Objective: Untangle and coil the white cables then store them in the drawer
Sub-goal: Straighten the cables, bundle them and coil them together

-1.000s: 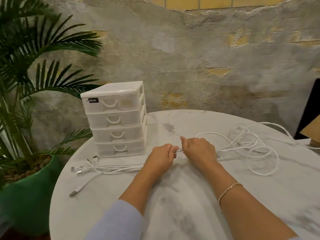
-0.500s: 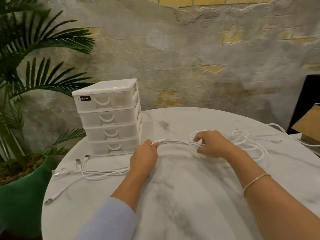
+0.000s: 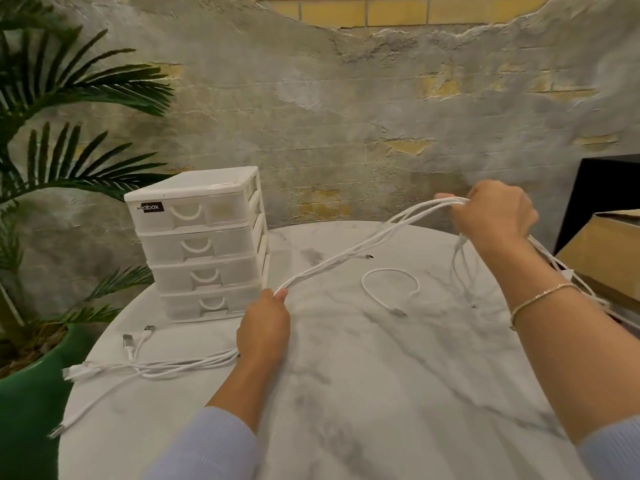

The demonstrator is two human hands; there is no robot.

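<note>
The left hand [image 3: 264, 329] is pinching the white cables [image 3: 349, 255] low on the table [image 3: 381, 393] beside the drawer unit [image 3: 199, 244]; the bundle is slanting up and rightward to the raised right hand [image 3: 493, 216], which is clamping it, farther off

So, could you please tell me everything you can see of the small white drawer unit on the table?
The drawer unit is a small white plastic tower of four stacked drawers with translucent fronts, each bearing a curved white handle. All four look shut. A dark label sits at the top drawer's left. It stands upright near the left back edge of the marble table, in front of the palm plant. The left hand is close to its lower right corner; whether they touch is unclear.
</note>
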